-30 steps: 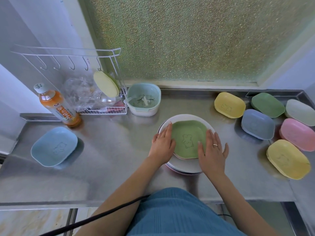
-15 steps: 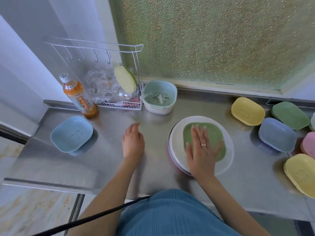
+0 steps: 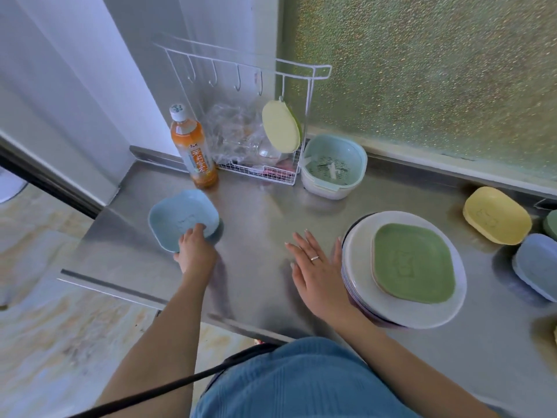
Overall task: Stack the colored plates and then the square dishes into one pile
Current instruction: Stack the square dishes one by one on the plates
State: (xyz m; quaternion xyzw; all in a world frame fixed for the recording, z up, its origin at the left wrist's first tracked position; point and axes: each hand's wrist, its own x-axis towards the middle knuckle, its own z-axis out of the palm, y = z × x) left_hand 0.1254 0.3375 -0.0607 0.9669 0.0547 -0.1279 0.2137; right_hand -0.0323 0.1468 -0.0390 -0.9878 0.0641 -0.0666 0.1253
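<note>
A pile of round plates (image 3: pixel 358 257) with a white one on top stands at the right of the steel counter, and a green square dish (image 3: pixel 413 263) lies on it. A light blue square dish (image 3: pixel 180 217) sits at the counter's left end. My left hand (image 3: pixel 196 251) grips its near rim, fingers curled over the edge. My right hand (image 3: pixel 316 267) rests flat on the counter just left of the pile, fingers spread. A yellow square dish (image 3: pixel 497 215) and a blue-grey one (image 3: pixel 538 265) lie upside down at the far right.
An orange tea bottle (image 3: pixel 193 149) stands behind the light blue dish. A white wire rack (image 3: pixel 259 164) holds a yellow-green lid (image 3: pixel 280 126) and clear bags. A teal strainer bowl (image 3: pixel 333 165) sits beside it. The counter's left edge (image 3: pixel 99 220) lies close to the dish.
My left hand moved left across the counter and took hold of the light blue dish. My right hand slid off the green dish onto the counter. The view swung left.
</note>
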